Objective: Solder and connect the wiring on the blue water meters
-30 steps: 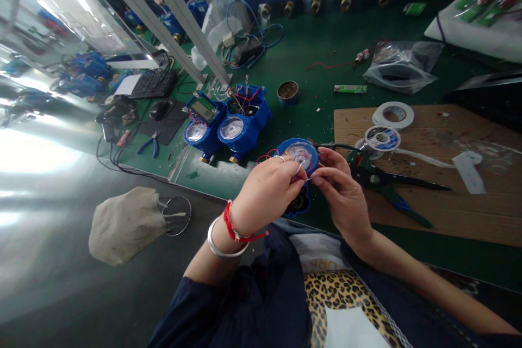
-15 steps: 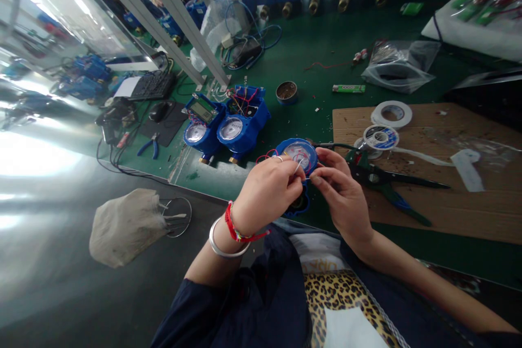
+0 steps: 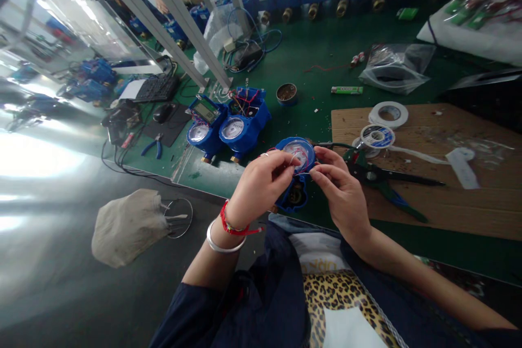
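A blue water meter [image 3: 294, 144] with a round clear dial lies at the bench's near edge. Thin red and white wires cross its dial, and its lower housing [image 3: 294, 196] is uncovered. My left hand [image 3: 261, 182] pinches a thin white wire [image 3: 302, 174] over the meter's left side. On the right, my right hand [image 3: 343, 190] is closed with thumb and fingertips on the other end of that wire, beside the meter's rim. The fingertips hide the exact wire ends.
Two opened blue meters [image 3: 234, 130] stand to the left, near blue-handled pliers [image 3: 153, 147]. Green-handled cutters [image 3: 383, 176], a solder-like spool [image 3: 377, 137] and a tape roll [image 3: 389, 114] lie on cardboard [image 3: 448, 212]. A small round tin [image 3: 286, 95] and a green battery [image 3: 346, 90] sit behind.
My left hand has drawn a little left and back, away from my right hand. More of the white wire and the meter's lower housing now shows. The right hand stays nearly still.
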